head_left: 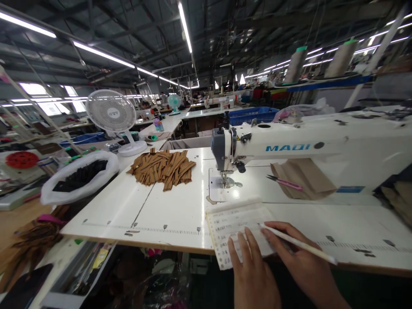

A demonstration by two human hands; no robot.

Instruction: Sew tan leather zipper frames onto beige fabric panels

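Observation:
A sheet of notebook paper [222,216] with punched holes and handwritten lines lies at the table's front edge. My left hand [252,266] rests on it, fingers stretched out flat. In my right hand [298,253] is a white pen [309,245], its tip touching the page. Behind the paper stands a white sewing machine [289,143], its presser foot over the metal plate. Pink-handled thread snips [286,182] lie on a piece of brown fabric [309,176] under the machine's arm.
A pile of brown fabric strips [164,167] sits on the white table [174,210]. At the back left stands a white fan [111,111], near a white sack [51,191] of black pieces. An open drawer [80,274] holds small tools. Thread cones [341,58] stand at the upper right.

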